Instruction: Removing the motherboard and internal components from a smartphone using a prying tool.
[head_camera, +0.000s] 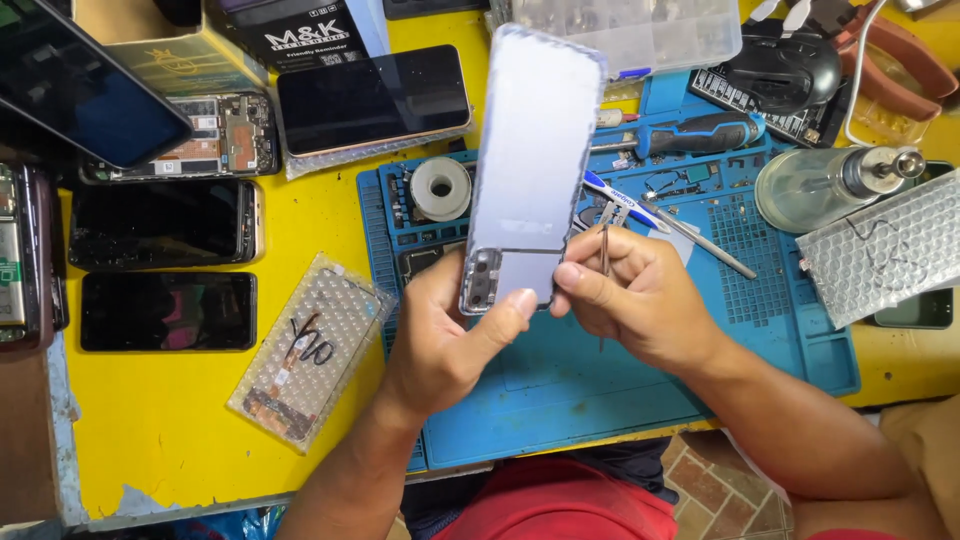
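Gripping the pale phone back cover (535, 150) at its lower end, the left hand (445, 335) is closed on it, thumb pressed on its face above the blue work mat (640, 390). Thin tweezers (604, 240) are pinched by the right hand (640, 295), their tips hidden behind the fingers. The cover's underside cannot be seen.

Both forearms are bare from wrist to elbow, with no sleeves, watch, rings or bands showing. The left hand (450, 335) and the right hand (640, 295) are ungloved, with short, trimmed nails. At six o'clock, a red garment (560, 505) covers the lap.
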